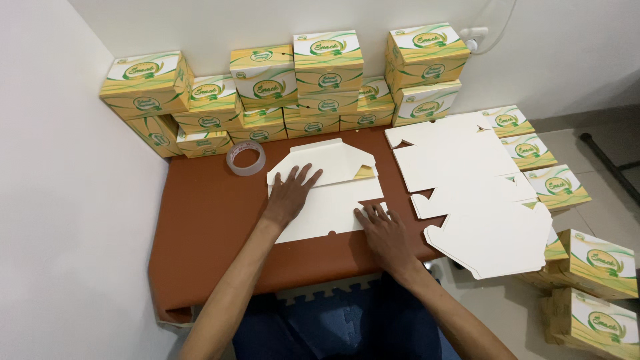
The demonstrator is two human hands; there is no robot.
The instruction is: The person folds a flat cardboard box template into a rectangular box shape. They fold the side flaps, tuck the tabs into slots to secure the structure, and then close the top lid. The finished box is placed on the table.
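A flat white cardboard box blank [333, 183] lies on the brown table [200, 227], partly folded, with a yellow printed bit showing at its right flap. My left hand [291, 193] presses flat on its left side, fingers spread. My right hand [383, 233] rests flat on its lower right edge, fingers together and pointing up-left. Neither hand grips anything.
A pile of unfolded white blanks [473, 193] lies to the right, overhanging the table. Finished yellow-green boxes [293, 87] are stacked along the back wall and on the floor at right [593, 267]. A clear tape roll [246, 159] sits at the back left.
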